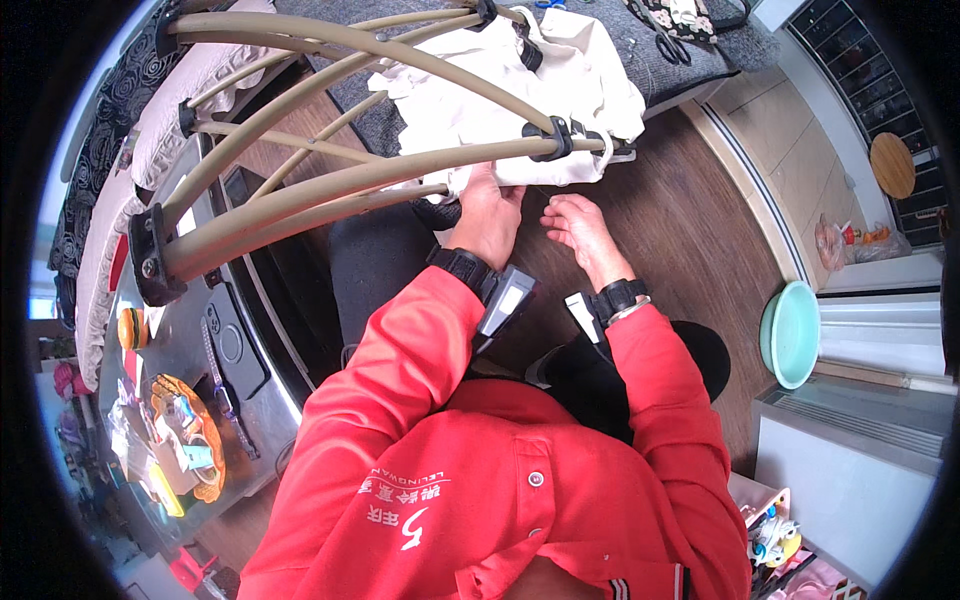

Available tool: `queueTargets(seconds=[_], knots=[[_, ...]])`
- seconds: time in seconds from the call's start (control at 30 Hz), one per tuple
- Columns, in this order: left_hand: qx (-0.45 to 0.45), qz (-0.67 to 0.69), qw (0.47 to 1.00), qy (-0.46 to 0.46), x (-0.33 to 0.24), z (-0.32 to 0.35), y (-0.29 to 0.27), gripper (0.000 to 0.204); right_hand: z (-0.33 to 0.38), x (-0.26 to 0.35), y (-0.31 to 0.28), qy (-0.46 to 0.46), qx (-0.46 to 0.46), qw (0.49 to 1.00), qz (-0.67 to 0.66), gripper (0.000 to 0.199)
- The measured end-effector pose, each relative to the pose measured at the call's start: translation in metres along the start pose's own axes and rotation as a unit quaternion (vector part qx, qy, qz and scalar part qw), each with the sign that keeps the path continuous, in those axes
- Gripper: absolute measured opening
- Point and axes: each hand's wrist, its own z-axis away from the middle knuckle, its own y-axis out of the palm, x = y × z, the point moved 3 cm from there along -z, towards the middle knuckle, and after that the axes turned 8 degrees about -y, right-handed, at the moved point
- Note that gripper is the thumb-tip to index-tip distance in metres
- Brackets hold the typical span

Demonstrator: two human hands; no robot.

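Observation:
A folding frame of beige tubes (330, 172) with black plastic joints (150, 255) reaches across from the upper left. White cloth (500, 95) is attached at its far end and hangs in loose folds. My left hand (487, 222) is closed on the lower edge of the cloth, just under the nearest tube; its fingertips are partly hidden. Just right of it, apart from the cloth, my right hand (585, 235) has its fingers curled together as in a pinch. Anything between those fingertips is too small to make out.
On the left, a dark table (255, 400) bears a phone (235, 340), a strap and an orange basket (205, 440) of small items. Scissors (672, 45) lie on the grey cover at the back. At right stand green basins (793, 335) and a white cabinet (830, 480).

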Motion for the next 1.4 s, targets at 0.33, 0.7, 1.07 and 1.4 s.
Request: queueTargets(seconds=[0.33, 0.7, 1.07, 1.4], knots=[[0.016, -0.227, 0.969, -0.099, 0.016, -0.007, -0.036, 0.011, 0.008, -0.003, 0.003, -0.008, 0.046, 0.999, 0.019, 0.018], [0.005, -0.212, 0.971, -0.11, 0.01, 0.016, -0.035, 0.02, 0.012, 0.0, 0.019, -0.009, 0.031, 0.972, -0.231, 0.02], [0.018, -0.188, 0.978, -0.092, 0.008, 0.008, -0.038, 0.009, 0.018, -0.013, 0.039, -0.006, -0.015, 0.958, -0.287, 0.023], [0.141, -0.264, 0.952, -0.06, 0.012, 0.02, -0.035, 0.012, 0.01, -0.015, 0.055, -0.169, -0.019, 0.975, -0.141, 0.018]])
